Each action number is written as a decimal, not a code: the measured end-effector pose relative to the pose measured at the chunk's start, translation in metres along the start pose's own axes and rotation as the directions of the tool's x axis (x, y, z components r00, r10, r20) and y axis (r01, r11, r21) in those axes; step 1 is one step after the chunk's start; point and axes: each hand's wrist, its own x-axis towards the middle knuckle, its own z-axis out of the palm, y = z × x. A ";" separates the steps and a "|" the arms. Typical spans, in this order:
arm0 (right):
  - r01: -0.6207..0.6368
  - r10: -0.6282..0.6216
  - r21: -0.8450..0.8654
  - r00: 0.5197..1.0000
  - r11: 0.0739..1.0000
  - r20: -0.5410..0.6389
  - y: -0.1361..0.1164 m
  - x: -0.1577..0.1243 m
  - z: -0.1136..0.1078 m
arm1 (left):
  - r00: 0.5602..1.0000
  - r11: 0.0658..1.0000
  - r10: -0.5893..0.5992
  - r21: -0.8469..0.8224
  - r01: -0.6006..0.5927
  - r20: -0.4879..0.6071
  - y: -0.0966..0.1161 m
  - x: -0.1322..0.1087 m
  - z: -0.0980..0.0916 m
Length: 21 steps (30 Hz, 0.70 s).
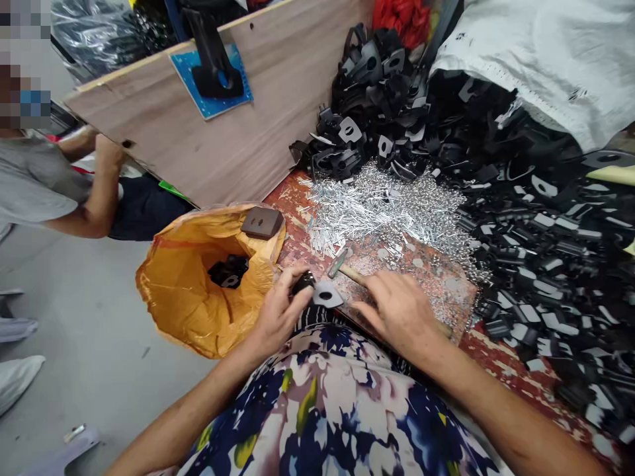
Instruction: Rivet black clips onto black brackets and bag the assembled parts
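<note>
My left hand pinches a black plastic part with a flat grey plate that has an oval hole, close in front of my lap. In my right hand is a small hammer, its wooden handle running under my fingers and its metal head pointing left. The thumb stands apart from the handle. Just beyond the hammer head spreads a pile of shiny metal pins. Beneath the hammer is a worn, speckled plate on the red bench.
Left of my lap stands a yellow sack with black parts inside and a brown block on its rim. Black parts heap at right, under a white sack. A wooden board stands behind. Another person sits at left.
</note>
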 end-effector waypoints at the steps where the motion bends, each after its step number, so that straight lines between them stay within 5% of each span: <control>1: -0.058 0.064 -0.109 0.997 0.992 0.050 0.009 -0.008 0.002 | 0.999 0.999 -0.028 0.044 0.026 0.036 -0.002 -0.001 -0.007; 4: -0.111 0.158 -0.260 0.974 0.959 0.165 0.030 -0.031 0.011 | 0.991 0.994 -0.100 0.056 0.095 0.089 -0.016 0.001 -0.012; 9: -0.239 0.249 -0.069 0.930 0.969 0.272 0.038 -0.050 0.020 | 0.994 0.996 -0.090 0.006 0.090 0.054 -0.045 0.012 0.019; 13: -0.131 0.124 0.095 0.990 0.987 0.072 0.031 -0.057 -0.003 | 0.997 0.996 -0.074 0.043 0.073 0.000 -0.053 0.017 0.030; 17: -0.021 0.045 0.139 0.985 0.990 -0.167 0.019 -0.059 -0.016 | 0.996 0.996 -0.070 0.055 0.073 -0.055 -0.054 0.018 0.029; 21: 0.039 -0.040 -0.007 0.993 0.999 -0.109 0.011 -0.054 0.000 | 0.995 0.997 -0.061 0.050 0.065 -0.074 -0.058 0.018 0.030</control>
